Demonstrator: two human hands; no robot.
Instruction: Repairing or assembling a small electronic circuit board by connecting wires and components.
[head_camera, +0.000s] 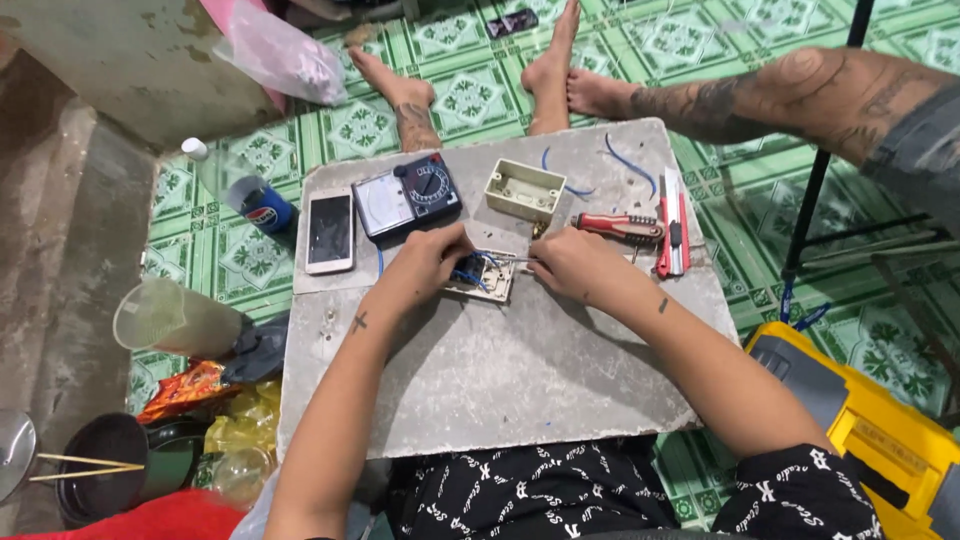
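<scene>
On a grey stone slab (500, 370) lies a small white switch plate (483, 277) with blue wires on its back. My left hand (428, 264) grips its left side and holds it down. My right hand (572, 263) is closed on a thin metal tool (512, 259), likely a small screwdriver, whose tip points left into the plate's wiring. Both hands meet over the plate in the slab's upper middle.
Behind the hands lie a white phone (329, 230), a multimeter (407, 197), a cream wall box (525, 189), a red-handled screwdriver (620, 227), red cutters (672, 235) and blue wire scraps (630, 165). Another person's bare feet (545, 70) rest beyond. A yellow tool case (880, 420) sits at right; bottles and cups at left.
</scene>
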